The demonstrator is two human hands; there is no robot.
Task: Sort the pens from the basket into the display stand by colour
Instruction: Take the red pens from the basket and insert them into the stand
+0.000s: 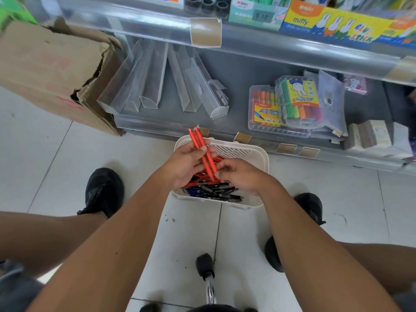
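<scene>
Clear display troughs [155, 86] on the low shelf [243, 64] hold no pens yet. Over the floor basket [258, 154], the left hand [184, 165] grips a red-pen bundle [199, 143]; the right hand [240, 176] pinches its lower end. Likely gathering reds; next, one trough.

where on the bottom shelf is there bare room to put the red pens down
Bare grey shelf shows between the clear trays and the marker boxes. The right end is crowded with boxes and pouches. The left hand holds the red pens; the right hand is over the basket.
</scene>
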